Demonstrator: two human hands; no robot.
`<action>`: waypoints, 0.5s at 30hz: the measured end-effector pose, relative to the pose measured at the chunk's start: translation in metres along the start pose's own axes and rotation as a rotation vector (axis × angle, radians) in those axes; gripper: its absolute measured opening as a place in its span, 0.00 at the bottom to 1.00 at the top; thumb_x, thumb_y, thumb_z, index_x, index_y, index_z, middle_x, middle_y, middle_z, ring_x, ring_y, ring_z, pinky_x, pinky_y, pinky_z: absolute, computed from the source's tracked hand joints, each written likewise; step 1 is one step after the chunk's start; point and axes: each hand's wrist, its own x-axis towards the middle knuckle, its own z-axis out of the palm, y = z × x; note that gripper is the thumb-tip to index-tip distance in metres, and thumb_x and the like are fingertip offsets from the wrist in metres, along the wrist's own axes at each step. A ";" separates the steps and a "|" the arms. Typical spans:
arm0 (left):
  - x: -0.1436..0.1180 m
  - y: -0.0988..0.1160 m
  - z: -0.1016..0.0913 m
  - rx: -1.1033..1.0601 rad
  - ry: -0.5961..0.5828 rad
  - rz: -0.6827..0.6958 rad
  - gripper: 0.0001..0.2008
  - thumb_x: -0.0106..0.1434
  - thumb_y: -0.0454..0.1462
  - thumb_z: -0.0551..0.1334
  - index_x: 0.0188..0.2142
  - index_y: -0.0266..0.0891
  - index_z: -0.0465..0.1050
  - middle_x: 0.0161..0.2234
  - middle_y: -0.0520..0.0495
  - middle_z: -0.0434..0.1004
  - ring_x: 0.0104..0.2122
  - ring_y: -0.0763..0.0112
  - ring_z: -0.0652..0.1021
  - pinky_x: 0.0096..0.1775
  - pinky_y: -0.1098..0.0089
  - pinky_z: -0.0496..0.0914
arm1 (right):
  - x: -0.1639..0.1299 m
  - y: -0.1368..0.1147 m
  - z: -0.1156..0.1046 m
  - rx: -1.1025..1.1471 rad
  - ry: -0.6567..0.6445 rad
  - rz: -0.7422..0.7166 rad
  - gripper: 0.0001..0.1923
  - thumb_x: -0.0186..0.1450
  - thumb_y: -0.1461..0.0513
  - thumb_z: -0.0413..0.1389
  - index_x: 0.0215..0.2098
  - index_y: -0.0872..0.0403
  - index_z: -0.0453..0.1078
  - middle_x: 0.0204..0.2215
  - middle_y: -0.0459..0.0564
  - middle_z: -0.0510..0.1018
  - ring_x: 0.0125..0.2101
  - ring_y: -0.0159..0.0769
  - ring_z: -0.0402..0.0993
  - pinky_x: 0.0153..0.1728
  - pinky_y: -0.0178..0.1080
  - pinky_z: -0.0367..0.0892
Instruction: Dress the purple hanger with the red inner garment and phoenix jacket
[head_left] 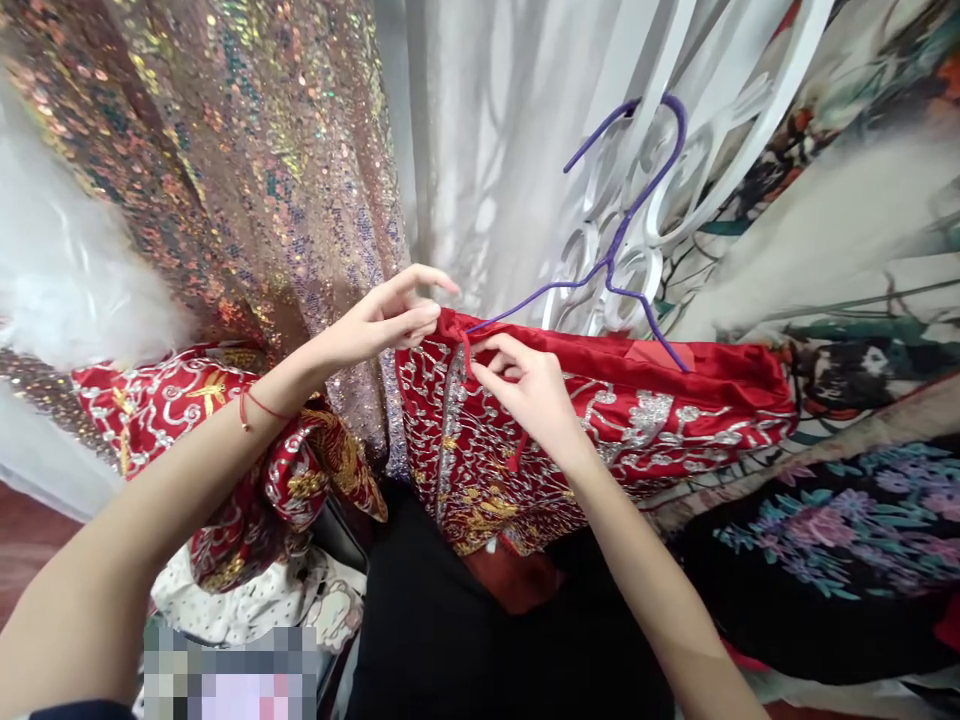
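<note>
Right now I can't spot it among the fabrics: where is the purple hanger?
In the head view, right of centre: the purple hanger hooks on white scrollwork, carrying the red garment.

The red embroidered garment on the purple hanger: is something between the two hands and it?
Nothing visible. The left hand and the right hand both already pinch the top edge of the red embroidered garment, beside the purple hanger.
</note>
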 end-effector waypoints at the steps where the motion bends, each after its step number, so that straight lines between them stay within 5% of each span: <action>1: -0.001 0.001 -0.003 0.018 -0.093 -0.017 0.12 0.67 0.46 0.59 0.37 0.41 0.75 0.19 0.54 0.65 0.18 0.77 0.65 0.23 0.72 0.62 | 0.002 0.000 -0.004 -0.018 -0.023 -0.018 0.09 0.64 0.60 0.58 0.41 0.54 0.75 0.23 0.42 0.74 0.24 0.28 0.65 0.32 0.34 0.63; 3: -0.004 0.003 -0.010 0.183 -0.255 -0.035 0.13 0.62 0.43 0.60 0.25 0.40 0.75 0.17 0.52 0.67 0.18 0.76 0.66 0.24 0.71 0.63 | 0.004 0.000 -0.012 -0.038 -0.108 -0.059 0.10 0.62 0.61 0.60 0.42 0.54 0.77 0.26 0.43 0.76 0.23 0.27 0.64 0.30 0.34 0.63; 5: -0.006 0.002 -0.016 0.441 -0.253 -0.006 0.12 0.58 0.41 0.62 0.20 0.40 0.75 0.16 0.52 0.69 0.18 0.77 0.66 0.24 0.71 0.63 | 0.006 0.001 -0.020 -0.021 -0.190 -0.103 0.11 0.61 0.61 0.61 0.42 0.53 0.78 0.29 0.44 0.76 0.22 0.25 0.62 0.28 0.33 0.62; 7: -0.007 0.001 -0.017 0.619 0.016 0.089 0.09 0.57 0.39 0.62 0.25 0.41 0.80 0.18 0.53 0.73 0.18 0.78 0.66 0.25 0.72 0.62 | 0.007 0.002 -0.025 0.050 -0.214 -0.120 0.10 0.61 0.59 0.62 0.42 0.52 0.79 0.31 0.45 0.76 0.22 0.25 0.61 0.26 0.33 0.61; 10: -0.006 -0.001 -0.009 0.602 0.453 0.195 0.11 0.62 0.40 0.60 0.36 0.42 0.83 0.25 0.50 0.79 0.20 0.77 0.69 0.26 0.71 0.63 | 0.008 0.001 -0.026 0.252 -0.218 -0.082 0.11 0.62 0.54 0.63 0.37 0.52 0.81 0.30 0.46 0.77 0.22 0.25 0.62 0.23 0.32 0.58; 15: -0.003 -0.002 0.010 0.482 0.679 0.185 0.12 0.63 0.46 0.64 0.36 0.42 0.83 0.28 0.48 0.81 0.26 0.74 0.75 0.26 0.71 0.67 | 0.008 -0.007 -0.021 0.465 -0.170 0.018 0.14 0.63 0.51 0.63 0.36 0.52 0.82 0.26 0.45 0.79 0.15 0.21 0.56 0.17 0.32 0.55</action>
